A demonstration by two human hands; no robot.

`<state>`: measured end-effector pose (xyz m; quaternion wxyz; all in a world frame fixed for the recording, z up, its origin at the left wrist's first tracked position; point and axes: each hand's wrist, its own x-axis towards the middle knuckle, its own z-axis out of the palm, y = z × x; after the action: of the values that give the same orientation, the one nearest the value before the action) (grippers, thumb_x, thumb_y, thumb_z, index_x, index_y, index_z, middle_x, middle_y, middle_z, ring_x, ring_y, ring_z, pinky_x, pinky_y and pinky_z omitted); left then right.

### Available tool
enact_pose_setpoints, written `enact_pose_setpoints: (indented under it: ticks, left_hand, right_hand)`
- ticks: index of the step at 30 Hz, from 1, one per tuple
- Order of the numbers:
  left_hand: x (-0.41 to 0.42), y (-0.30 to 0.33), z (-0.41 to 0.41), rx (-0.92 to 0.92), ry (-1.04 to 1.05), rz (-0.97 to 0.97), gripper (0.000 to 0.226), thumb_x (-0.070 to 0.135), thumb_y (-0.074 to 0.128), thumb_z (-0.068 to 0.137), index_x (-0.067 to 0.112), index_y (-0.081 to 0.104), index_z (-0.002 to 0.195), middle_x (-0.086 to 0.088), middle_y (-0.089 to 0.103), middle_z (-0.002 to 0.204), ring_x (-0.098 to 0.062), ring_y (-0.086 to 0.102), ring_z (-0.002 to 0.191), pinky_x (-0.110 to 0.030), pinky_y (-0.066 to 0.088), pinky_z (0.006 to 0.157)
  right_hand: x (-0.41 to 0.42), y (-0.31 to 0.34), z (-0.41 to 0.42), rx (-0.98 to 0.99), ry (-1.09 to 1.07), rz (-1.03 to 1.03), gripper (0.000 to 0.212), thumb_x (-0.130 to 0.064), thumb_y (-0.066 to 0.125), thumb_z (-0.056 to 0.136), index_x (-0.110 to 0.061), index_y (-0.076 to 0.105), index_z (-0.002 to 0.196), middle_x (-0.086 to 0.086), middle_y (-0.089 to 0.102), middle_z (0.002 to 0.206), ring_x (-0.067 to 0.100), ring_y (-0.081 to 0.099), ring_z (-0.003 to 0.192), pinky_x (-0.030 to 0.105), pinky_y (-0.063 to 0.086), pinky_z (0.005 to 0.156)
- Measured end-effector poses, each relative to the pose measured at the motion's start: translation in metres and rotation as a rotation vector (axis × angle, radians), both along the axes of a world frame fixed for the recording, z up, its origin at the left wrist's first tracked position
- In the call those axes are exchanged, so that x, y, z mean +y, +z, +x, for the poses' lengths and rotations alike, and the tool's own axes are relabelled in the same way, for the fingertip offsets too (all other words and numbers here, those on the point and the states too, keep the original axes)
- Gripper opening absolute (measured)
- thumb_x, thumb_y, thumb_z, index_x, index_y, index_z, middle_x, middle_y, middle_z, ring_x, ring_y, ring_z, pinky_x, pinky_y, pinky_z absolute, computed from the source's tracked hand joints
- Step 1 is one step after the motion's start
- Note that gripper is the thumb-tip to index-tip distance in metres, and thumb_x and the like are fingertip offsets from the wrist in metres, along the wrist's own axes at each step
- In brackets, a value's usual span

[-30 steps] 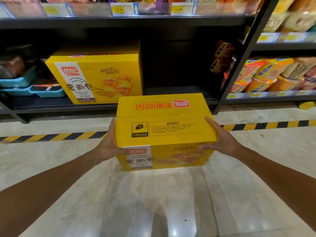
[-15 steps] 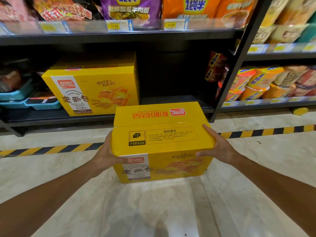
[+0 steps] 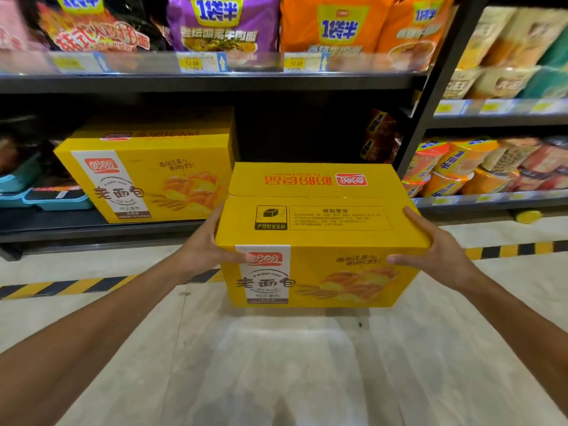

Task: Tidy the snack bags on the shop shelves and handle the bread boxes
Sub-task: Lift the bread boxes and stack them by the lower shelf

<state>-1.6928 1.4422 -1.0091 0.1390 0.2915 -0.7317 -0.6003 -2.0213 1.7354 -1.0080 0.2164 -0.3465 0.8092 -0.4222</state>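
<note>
I hold a yellow bread box (image 3: 319, 222) in the air in front of the bottom shelf (image 3: 92, 232), its printed front facing me. My left hand (image 3: 203, 250) grips its left side with the thumb laid on the front label. On the opposite side my right hand (image 3: 436, 253) grips the box, thumb across the front. A second, matching bread box (image 3: 147, 173) stands on the bottom shelf to the left; the space to its right is dark and open. Snack bags, purple (image 3: 221, 23) and orange (image 3: 332, 26), line the shelf above.
A black upright post (image 3: 430, 96) divides this bay from the right one, which holds noodle cups (image 3: 455, 167). Blue trays (image 3: 55, 198) sit at the far left of the bottom shelf. Black-and-yellow tape (image 3: 61, 287) runs along the tiled floor. A yellow cup (image 3: 527, 216) lies under the right shelf.
Both hands have carried the bread box up and forward toward the bottom shelf. My view has tilted upward, bringing the snack bags into sight.
</note>
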Motion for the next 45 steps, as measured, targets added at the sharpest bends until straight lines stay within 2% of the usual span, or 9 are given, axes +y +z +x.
enact_pose_setpoints:
  ticks: [4,11,15,18,24,32,36,39,45]
  left_hand:
    - [-0.008,0.017,-0.014,0.046,0.061,0.015,0.109,0.020,0.091,0.062,0.048,0.034,0.151,0.020,0.060,0.136,-0.009,0.066,0.117,-0.019,0.060,0.073]
    - [-0.019,0.043,-0.031,0.079,0.064,-0.017,0.112,0.019,0.087,0.067,0.045,0.028,0.158,0.016,0.057,0.142,-0.012,0.068,0.117,-0.035,0.065,0.079]
    - [-0.026,0.054,-0.047,0.108,0.062,-0.039,0.109,0.012,0.083,0.070,0.043,0.028,0.158,0.027,0.055,0.130,0.004,0.070,0.102,-0.029,0.063,0.072]
    - [-0.034,0.063,-0.061,0.123,0.071,-0.083,0.106,0.007,0.083,0.074,0.039,0.029,0.159,0.029,0.052,0.130,0.013,0.065,0.104,-0.024,0.062,0.071]
    - [-0.048,0.043,-0.079,0.100,0.082,-0.064,0.115,0.008,0.086,0.069,0.041,0.024,0.160,0.015,0.051,0.144,-0.009,0.061,0.120,-0.030,0.064,0.076]
    - [-0.060,0.011,-0.086,0.091,0.086,-0.070,0.115,0.011,0.085,0.070,0.044,0.022,0.160,0.021,0.051,0.141,-0.009,0.056,0.126,-0.031,0.064,0.078]
    - [-0.066,0.019,-0.097,0.046,0.123,-0.142,0.114,0.016,0.084,0.070,0.039,0.021,0.162,0.011,0.046,0.152,-0.016,0.045,0.139,-0.037,0.062,0.089]
    - [-0.062,0.019,-0.105,-0.038,0.234,-0.311,0.109,0.020,0.085,0.075,0.033,0.021,0.163,0.003,0.039,0.160,-0.023,0.039,0.147,-0.052,0.052,0.106]
    - [-0.027,-0.014,-0.104,-0.192,0.102,-1.431,0.077,0.026,0.066,0.100,0.020,0.023,0.163,-0.007,0.016,0.172,-0.028,0.007,0.159,-0.055,0.020,0.126]
  right_hand:
    - [-0.018,0.034,-0.026,0.052,0.040,-0.076,0.109,-0.032,0.088,0.059,-0.034,0.040,0.157,-0.006,0.049,0.149,0.022,0.057,0.130,0.049,0.055,0.101]
    - [-0.021,0.057,-0.046,0.115,0.024,-0.117,0.096,-0.017,0.086,0.070,-0.028,0.044,0.155,-0.012,0.048,0.141,0.010,0.050,0.128,0.029,0.050,0.094]
    - [-0.025,0.061,-0.058,0.108,0.026,-0.154,0.095,-0.011,0.086,0.074,-0.027,0.043,0.156,-0.013,0.045,0.146,0.010,0.049,0.130,0.010,0.051,0.083]
    - [-0.032,0.066,-0.064,0.135,0.022,-0.200,0.099,-0.021,0.086,0.068,-0.029,0.042,0.156,-0.011,0.047,0.149,0.009,0.049,0.132,0.025,0.051,0.096]
    - [-0.055,0.042,-0.081,0.118,0.057,-0.178,0.106,-0.033,0.087,0.063,-0.030,0.039,0.158,-0.011,0.043,0.153,0.016,0.042,0.144,0.050,0.046,0.114]
    - [-0.068,0.009,-0.100,0.150,0.061,-0.150,0.102,-0.031,0.088,0.068,-0.034,0.040,0.157,-0.008,0.045,0.157,0.009,0.039,0.142,0.034,0.046,0.108]
    - [-0.081,0.007,-0.112,0.226,0.030,-0.063,0.106,-0.059,0.085,0.061,-0.046,0.038,0.155,-0.005,0.044,0.159,0.022,0.042,0.144,0.060,0.045,0.111]
    - [-0.088,0.000,-0.104,0.464,-0.097,-0.043,0.101,-0.068,0.075,0.069,-0.035,0.038,0.157,0.002,0.030,0.168,0.028,0.028,0.153,0.063,0.032,0.119]
    - [-0.089,-0.047,-0.047,1.077,-0.039,-0.113,0.078,-0.050,0.054,0.100,-0.012,0.027,0.163,0.014,0.011,0.173,0.043,0.003,0.159,0.067,0.010,0.124]
